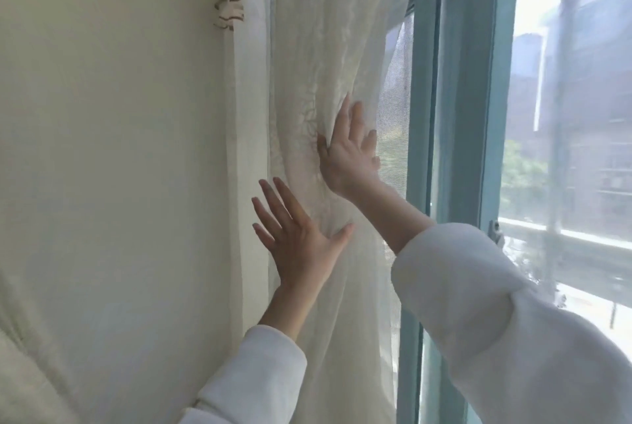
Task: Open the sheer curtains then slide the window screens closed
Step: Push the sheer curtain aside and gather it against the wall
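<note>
Pressing flat against the gathered sheer curtain [338, 57], the left hand [297, 239] has its fingers spread apart and pointing up, the thumb out to its right on the bunched folds; it grips nothing, only the palm lies on the cloth; above it and to its right, the right hand [349, 150] also lies on the curtain, fingers extended upward and slightly apart, its thumb side sunk into a fold, though whether the thumb pinches any fabric I cannot tell; both arms wear white sleeves [506, 317]; just right of the right hand, a strip of fine mesh window screen [396, 109] shows past the curtain's edge; beyond that stands the blue window frame [460, 109]; left of the left hand is a pale wall [113, 150].
</note>
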`<action>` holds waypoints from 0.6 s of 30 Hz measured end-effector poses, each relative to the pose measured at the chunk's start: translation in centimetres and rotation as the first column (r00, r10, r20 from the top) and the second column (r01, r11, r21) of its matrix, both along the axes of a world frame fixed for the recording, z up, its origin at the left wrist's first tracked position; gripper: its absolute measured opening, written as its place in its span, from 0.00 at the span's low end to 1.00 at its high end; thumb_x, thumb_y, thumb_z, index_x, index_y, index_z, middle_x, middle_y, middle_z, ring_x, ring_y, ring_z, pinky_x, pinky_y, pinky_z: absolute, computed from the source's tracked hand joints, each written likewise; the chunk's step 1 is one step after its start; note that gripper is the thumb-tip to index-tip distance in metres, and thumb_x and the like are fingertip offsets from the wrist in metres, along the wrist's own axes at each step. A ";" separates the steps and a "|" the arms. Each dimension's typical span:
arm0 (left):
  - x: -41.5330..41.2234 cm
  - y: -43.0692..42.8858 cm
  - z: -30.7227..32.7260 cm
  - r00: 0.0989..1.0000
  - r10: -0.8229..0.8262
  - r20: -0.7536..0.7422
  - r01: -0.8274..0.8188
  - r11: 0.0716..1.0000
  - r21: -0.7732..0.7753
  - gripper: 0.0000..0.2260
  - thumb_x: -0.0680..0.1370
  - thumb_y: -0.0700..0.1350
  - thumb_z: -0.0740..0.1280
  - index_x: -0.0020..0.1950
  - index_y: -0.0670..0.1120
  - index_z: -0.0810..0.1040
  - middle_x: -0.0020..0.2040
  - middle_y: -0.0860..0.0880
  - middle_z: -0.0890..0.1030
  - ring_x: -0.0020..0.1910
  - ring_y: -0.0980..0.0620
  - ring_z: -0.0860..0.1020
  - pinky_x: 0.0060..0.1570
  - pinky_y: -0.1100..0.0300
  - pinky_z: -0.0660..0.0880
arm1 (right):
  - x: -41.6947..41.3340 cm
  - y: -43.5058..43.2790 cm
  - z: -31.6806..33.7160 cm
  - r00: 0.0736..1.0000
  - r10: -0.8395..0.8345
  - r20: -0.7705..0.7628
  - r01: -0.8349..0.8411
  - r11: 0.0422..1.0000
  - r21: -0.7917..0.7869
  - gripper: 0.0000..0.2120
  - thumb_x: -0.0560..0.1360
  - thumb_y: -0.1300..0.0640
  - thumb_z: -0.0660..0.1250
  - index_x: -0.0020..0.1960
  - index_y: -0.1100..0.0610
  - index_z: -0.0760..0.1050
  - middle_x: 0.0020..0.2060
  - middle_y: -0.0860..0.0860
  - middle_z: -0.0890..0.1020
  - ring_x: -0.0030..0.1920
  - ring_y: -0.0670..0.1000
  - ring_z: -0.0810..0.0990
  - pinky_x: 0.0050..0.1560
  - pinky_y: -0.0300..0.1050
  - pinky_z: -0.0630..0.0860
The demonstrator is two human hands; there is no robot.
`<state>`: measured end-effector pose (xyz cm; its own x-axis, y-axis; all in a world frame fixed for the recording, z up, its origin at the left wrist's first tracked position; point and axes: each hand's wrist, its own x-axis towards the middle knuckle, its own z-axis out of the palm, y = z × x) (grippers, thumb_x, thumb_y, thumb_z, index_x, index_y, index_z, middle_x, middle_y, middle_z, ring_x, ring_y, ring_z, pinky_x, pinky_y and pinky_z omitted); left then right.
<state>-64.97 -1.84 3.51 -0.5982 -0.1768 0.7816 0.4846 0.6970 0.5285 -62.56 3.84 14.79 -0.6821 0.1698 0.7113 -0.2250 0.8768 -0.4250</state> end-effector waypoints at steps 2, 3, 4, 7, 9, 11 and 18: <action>-4.0 -0.2 0.3 0.999 0.028 0.016 -0.028 1.000 -0.012 0.55 0.63 0.65 0.69 0.72 0.41 0.37 0.75 0.41 0.41 0.73 0.39 0.41 0.68 0.37 0.47 | -4.2 -0.1 0.0 1.000 0.014 -0.002 -0.014 1.000 0.003 0.30 0.79 0.45 0.45 0.72 0.50 0.31 0.74 0.50 0.37 0.72 0.67 0.41 0.67 0.68 0.49; -5.7 -0.3 0.4 0.999 0.036 0.022 -0.036 0.999 -0.015 0.55 0.63 0.65 0.69 0.72 0.41 0.36 0.75 0.40 0.41 0.73 0.39 0.40 0.68 0.37 0.47 | -5.8 -0.2 -0.1 1.000 0.023 -0.004 -0.023 1.000 0.000 0.30 0.79 0.45 0.46 0.72 0.50 0.31 0.75 0.50 0.37 0.72 0.66 0.41 0.67 0.68 0.49; -7.3 -0.5 0.5 0.999 0.042 0.034 -0.042 0.999 -0.016 0.55 0.63 0.65 0.69 0.72 0.41 0.36 0.75 0.41 0.40 0.73 0.39 0.40 0.68 0.37 0.47 | -7.5 -0.4 -0.1 0.999 0.032 -0.001 -0.032 0.999 -0.003 0.30 0.79 0.45 0.46 0.72 0.50 0.31 0.75 0.50 0.37 0.72 0.66 0.41 0.67 0.68 0.49; -12.0 -1.2 0.4 0.997 0.055 0.061 -0.053 0.998 -0.023 0.55 0.64 0.63 0.69 0.71 0.42 0.34 0.75 0.42 0.38 0.73 0.39 0.38 0.69 0.38 0.45 | -12.4 -1.3 -0.1 0.998 0.061 0.012 -0.061 0.998 -0.011 0.30 0.80 0.46 0.47 0.72 0.49 0.31 0.75 0.50 0.38 0.72 0.66 0.41 0.67 0.68 0.49; -15.2 -2.0 0.1 0.995 0.073 0.069 -0.071 0.997 -0.030 0.54 0.65 0.63 0.69 0.71 0.42 0.33 0.75 0.42 0.38 0.73 0.39 0.38 0.69 0.39 0.45 | -15.7 -2.1 -0.3 0.997 0.074 0.035 -0.074 0.997 -0.005 0.30 0.80 0.47 0.47 0.72 0.50 0.31 0.75 0.49 0.38 0.72 0.65 0.41 0.67 0.68 0.49; -18.6 -3.0 -0.3 0.993 0.098 0.064 -0.096 0.995 -0.033 0.54 0.65 0.63 0.69 0.71 0.42 0.34 0.75 0.42 0.38 0.73 0.40 0.38 0.69 0.40 0.45 | -19.1 -2.8 -0.5 0.997 0.062 0.049 -0.063 0.998 0.009 0.30 0.80 0.47 0.47 0.72 0.50 0.31 0.75 0.49 0.38 0.73 0.64 0.41 0.68 0.67 0.49; -31.7 -7.1 -0.2 0.995 0.099 0.004 -0.099 0.995 -0.002 0.53 0.65 0.62 0.70 0.72 0.41 0.38 0.75 0.41 0.42 0.73 0.40 0.41 0.69 0.40 0.45 | -32.6 -6.7 0.1 0.998 -0.007 0.066 0.003 0.999 0.052 0.29 0.80 0.46 0.45 0.73 0.52 0.32 0.74 0.48 0.36 0.73 0.64 0.41 0.68 0.66 0.49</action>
